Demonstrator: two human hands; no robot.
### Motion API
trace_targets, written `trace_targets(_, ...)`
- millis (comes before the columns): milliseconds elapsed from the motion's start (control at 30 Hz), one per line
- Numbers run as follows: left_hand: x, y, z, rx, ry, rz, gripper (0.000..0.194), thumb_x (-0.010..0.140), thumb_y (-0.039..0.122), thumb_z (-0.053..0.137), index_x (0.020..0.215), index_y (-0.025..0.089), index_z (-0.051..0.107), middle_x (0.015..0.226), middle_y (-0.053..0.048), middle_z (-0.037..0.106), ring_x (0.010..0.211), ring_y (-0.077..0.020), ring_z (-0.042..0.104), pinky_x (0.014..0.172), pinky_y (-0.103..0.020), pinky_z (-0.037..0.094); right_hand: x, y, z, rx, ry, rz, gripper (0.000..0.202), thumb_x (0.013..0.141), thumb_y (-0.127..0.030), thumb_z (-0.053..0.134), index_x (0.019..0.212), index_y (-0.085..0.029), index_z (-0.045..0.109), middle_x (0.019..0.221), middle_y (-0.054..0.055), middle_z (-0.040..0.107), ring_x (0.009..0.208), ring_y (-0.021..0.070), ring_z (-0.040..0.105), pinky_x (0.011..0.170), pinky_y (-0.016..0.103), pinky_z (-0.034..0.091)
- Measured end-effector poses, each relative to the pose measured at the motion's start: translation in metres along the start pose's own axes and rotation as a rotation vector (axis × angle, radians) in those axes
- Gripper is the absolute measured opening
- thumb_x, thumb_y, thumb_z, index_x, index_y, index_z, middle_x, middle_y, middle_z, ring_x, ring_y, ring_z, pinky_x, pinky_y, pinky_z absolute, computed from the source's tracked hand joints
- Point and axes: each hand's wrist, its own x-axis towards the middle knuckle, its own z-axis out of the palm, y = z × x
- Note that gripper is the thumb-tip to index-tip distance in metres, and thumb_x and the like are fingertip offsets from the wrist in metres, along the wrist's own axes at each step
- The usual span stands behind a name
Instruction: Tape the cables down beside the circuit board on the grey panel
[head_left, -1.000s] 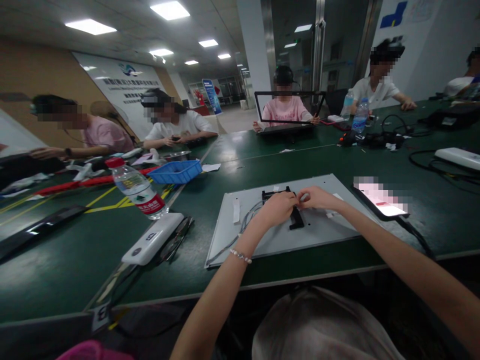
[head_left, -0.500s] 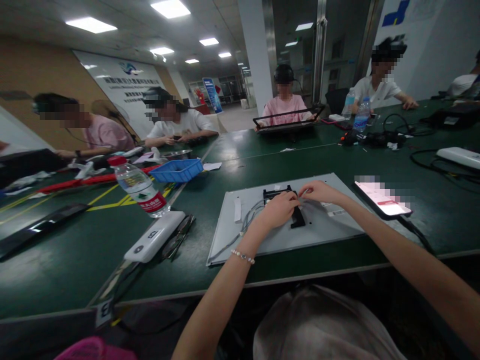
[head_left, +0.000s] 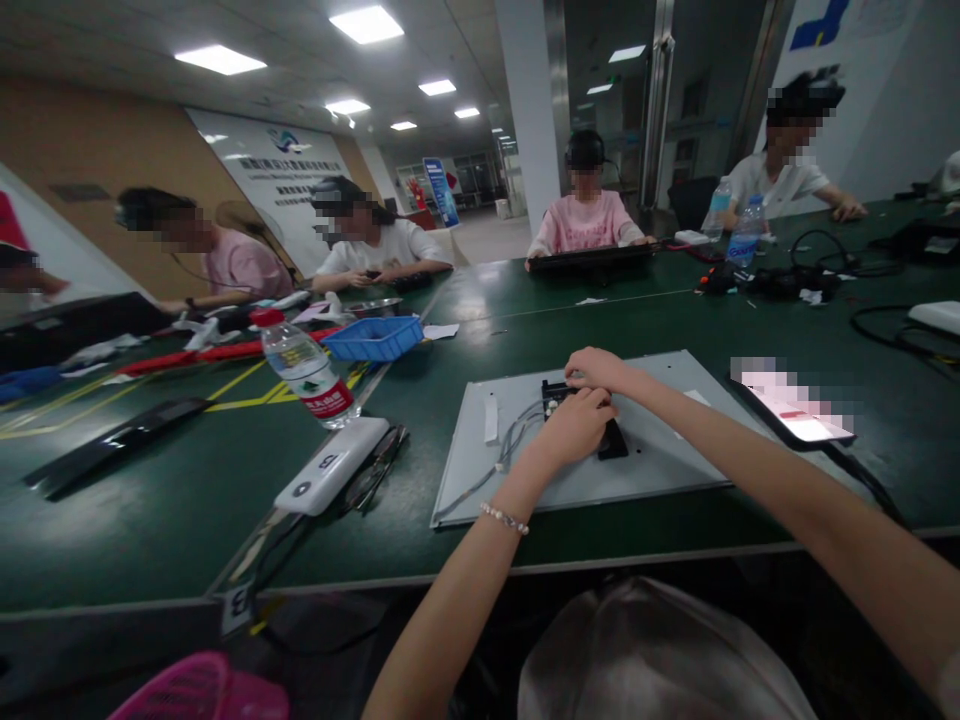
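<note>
A flat grey panel (head_left: 469,440) lies on the green table, with a black plastic bracket (head_left: 615,442) on its middle. Grey cables (head_left: 514,432) run from the bracket toward the panel's near left corner. My left hand (head_left: 579,430), with a beaded bracelet at the wrist, is closed over the bracket with its fingers bent down. Just beyond it, my right hand (head_left: 598,370) reaches across the bracket's far side, fingers curled. What the fingertips of either hand hold is hidden behind the hands.
Left of the panel are a white power bank (head_left: 337,465), glasses (head_left: 375,470), a water bottle (head_left: 311,380) and a blue tray (head_left: 379,340). A phone (head_left: 795,405) with a cable lies to the right. Several people sit around the table; one across handles a dark frame (head_left: 592,258).
My right hand has shifted left across the bracket's far side, while my left hand stays over the bracket. The view has turned slightly left. The person across has lowered the dark frame.
</note>
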Motion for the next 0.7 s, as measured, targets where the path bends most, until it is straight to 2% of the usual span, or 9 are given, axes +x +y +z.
trace_targets(100, 0.0, -0.001, 0.0, -0.008, 0.003, -0.003, 0.029, 0.089, 0.011, 0.041, 0.106, 0.015, 0.064, 0.11, -0.011, 0.054, 0.105, -0.0209, 0.051, 0.096, -0.035, 0.041, 0.0, 0.0, 0.002, -0.031, -0.005, -0.011, 0.023, 0.084, -0.032, 0.059, 0.097, -0.021, 0.074, 0.1, 0.007, 0.072, 0.089, 0.0223, 0.066, 0.071, 0.025, 0.045)
trace_targets(300, -0.001, -0.001, 0.003, -0.013, 0.018, -0.006, 0.027, 0.089, 0.011, 0.041, 0.103, 0.015, 0.064, 0.112, -0.01, 0.054, 0.105, -0.0207, 0.052, 0.096, -0.035, 0.041, -0.007, 0.01, -0.002, 0.023, 0.021, -0.078, 0.026, 0.088, -0.031, 0.054, 0.098, -0.018, 0.074, 0.097, 0.008, 0.073, 0.09, 0.0197, 0.065, 0.074, 0.022, 0.043)
trace_targets(600, -0.002, -0.001, 0.001, -0.025, 0.015, 0.0, 0.029, 0.09, 0.011, 0.039, 0.107, 0.016, 0.063, 0.114, -0.01, 0.054, 0.103, -0.0199, 0.052, 0.093, -0.034, 0.043, 0.002, 0.006, -0.005, -0.094, -0.007, -0.061, 0.021, 0.082, -0.021, 0.057, 0.091, -0.019, 0.075, 0.09, 0.007, 0.073, 0.082, 0.0186, 0.064, 0.066, 0.023, 0.041)
trace_targets(700, -0.002, 0.0, 0.0, -0.024, 0.012, -0.004, 0.029, 0.09, 0.011, 0.039, 0.107, 0.016, 0.063, 0.114, -0.01, 0.054, 0.104, -0.0201, 0.051, 0.094, -0.034, 0.042, 0.004, 0.005, -0.008, -0.075, -0.008, -0.055, 0.021, 0.083, -0.029, 0.058, 0.091, -0.019, 0.075, 0.087, 0.007, 0.073, 0.08, 0.0185, 0.064, 0.064, 0.023, 0.041)
